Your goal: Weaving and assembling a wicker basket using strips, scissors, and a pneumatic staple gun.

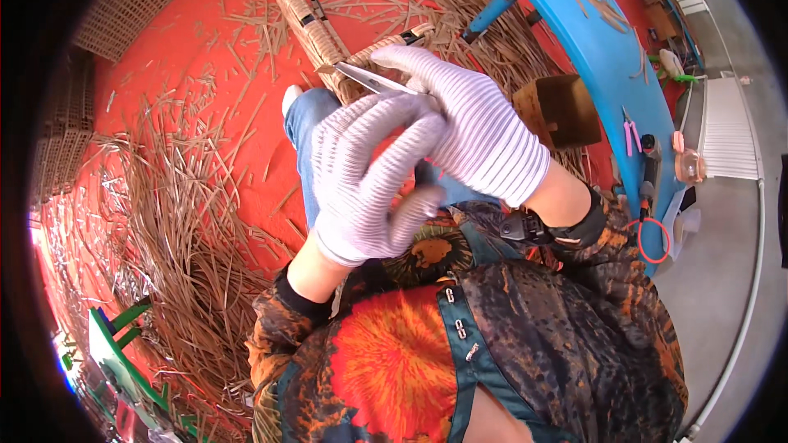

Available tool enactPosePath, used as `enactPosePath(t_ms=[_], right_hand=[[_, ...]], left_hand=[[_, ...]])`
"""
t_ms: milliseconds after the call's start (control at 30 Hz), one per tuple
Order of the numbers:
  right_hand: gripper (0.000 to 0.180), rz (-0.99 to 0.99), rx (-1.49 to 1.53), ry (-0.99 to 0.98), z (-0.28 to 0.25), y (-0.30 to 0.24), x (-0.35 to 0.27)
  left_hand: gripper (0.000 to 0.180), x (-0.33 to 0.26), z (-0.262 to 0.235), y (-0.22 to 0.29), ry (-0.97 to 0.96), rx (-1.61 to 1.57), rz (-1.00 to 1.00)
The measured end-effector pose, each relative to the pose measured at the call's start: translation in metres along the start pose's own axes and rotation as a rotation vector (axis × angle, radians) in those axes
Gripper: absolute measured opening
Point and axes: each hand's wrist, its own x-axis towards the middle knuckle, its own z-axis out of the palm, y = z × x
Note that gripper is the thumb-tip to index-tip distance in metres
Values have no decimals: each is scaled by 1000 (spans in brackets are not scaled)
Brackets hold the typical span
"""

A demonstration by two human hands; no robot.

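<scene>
My right hand (484,127), in a white and grey striped glove, is closed around a knife with a flat silver blade (365,76); its handle is hidden in the hand. The blade points left, its tip close to a wicker-wrapped frame (320,41) of tan strips with dark bands. In a matching glove, my left hand (365,176) is nearer to me, with fingers bent but apart and thumb stretched out. Its fingertips reach the right hand by the knife, and nothing shows in its grasp.
Brown strips (185,238) lie heaped on the red floor (254,148) at left, with more at the far side. Woven baskets (131,4) stand far left. At right, a blue table (611,49) carries pink-handled pliers (630,135); a cardboard box (566,111) sits beside it.
</scene>
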Motion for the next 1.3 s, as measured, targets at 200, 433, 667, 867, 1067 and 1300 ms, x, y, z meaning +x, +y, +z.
enactPosePath(t_ms=[200,433,667,867,1067,1300], right_hand=[[40,165,727,8,-6,29,-13],[22,-414,405,301,37,70,-3],[35,102,962,90,1,89,-33],[25,246,369,420,-83,158,-64],[60,920,-1031,535,-243,371,-204],[59,801,0,487,-285,450,-332]], left_hand=[[41,28,29,0,-45,13,149],[30,28,34,-2,-117,219,175],[31,5,36,-35,157,223,-531],[33,-26,2,-56,273,214,-689],[32,-43,-7,-81,291,55,-840],[32,-37,9,-71,203,81,-914]])
